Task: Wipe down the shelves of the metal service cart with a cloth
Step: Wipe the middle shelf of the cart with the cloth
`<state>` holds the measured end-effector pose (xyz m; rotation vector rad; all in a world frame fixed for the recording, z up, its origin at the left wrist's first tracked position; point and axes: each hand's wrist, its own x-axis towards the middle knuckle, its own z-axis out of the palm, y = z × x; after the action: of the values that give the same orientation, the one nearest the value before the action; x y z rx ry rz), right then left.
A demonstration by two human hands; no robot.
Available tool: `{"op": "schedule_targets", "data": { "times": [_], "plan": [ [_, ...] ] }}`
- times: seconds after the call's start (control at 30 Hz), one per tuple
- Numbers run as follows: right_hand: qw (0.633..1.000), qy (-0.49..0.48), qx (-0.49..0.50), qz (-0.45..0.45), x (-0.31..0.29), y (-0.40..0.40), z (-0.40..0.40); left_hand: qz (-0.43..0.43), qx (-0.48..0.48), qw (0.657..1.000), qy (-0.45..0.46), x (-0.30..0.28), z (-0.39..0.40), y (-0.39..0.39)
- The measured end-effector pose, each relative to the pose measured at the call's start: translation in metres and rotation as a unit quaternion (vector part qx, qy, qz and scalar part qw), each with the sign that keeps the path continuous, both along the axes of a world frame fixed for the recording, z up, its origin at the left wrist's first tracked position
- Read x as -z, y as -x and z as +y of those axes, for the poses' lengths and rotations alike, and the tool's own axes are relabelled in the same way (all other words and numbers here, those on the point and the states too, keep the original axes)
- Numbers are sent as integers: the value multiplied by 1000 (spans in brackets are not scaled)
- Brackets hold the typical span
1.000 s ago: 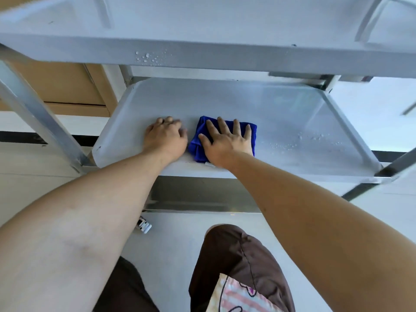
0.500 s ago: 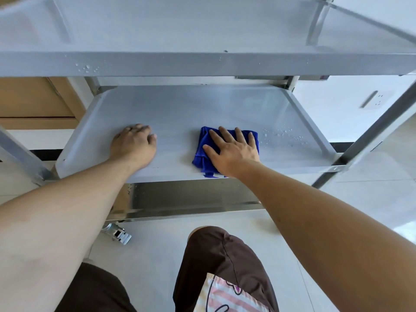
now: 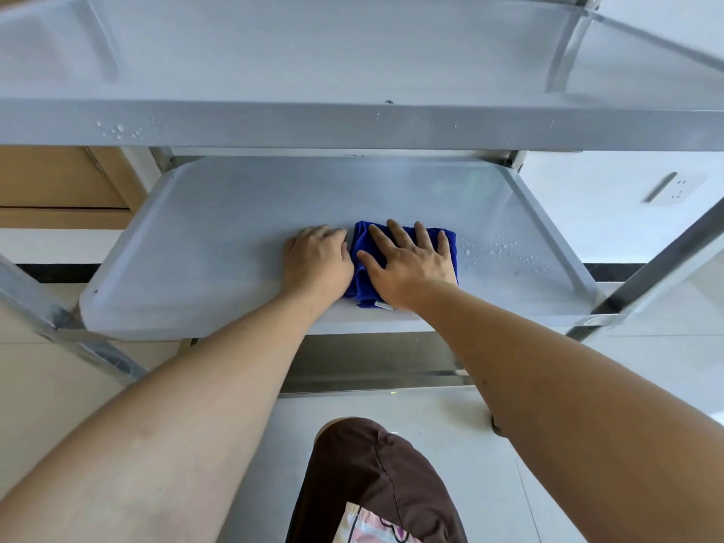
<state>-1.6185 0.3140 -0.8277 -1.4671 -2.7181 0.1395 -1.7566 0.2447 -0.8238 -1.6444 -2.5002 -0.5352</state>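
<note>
On the middle shelf [image 3: 203,244] of the cart [image 3: 352,127], toward the near edge: folded blue cloth [image 3: 364,248], pressed flat under right hand [image 3: 407,264] with fingers [image 3: 395,235] straight and spread across the top. Just left of it, touching the cloth's edge: left hand [image 3: 315,264], resting on bare metal, fingers bent under at the knuckles, gripping nothing. To the right of the cloth, on the same shelf: scattered water drops [image 3: 505,248]; more drops [image 3: 121,129] along the near rim of the top shelf.
</note>
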Motion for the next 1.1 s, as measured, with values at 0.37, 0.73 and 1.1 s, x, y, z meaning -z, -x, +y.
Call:
{"op": "schedule_targets", "data": {
  "times": [0.37,0.73,1.1],
  "plan": [
    [999,-27,31,-1,1,54,96,32,-4,999,-22,7,3,0],
    [998,-28,53,2,-6,94,163,19,-13,1000,-11,14,8,2],
    [999,-19,42,3,-3,65,124,15,-5,1000,-8,8,3,3]
  ]
}}
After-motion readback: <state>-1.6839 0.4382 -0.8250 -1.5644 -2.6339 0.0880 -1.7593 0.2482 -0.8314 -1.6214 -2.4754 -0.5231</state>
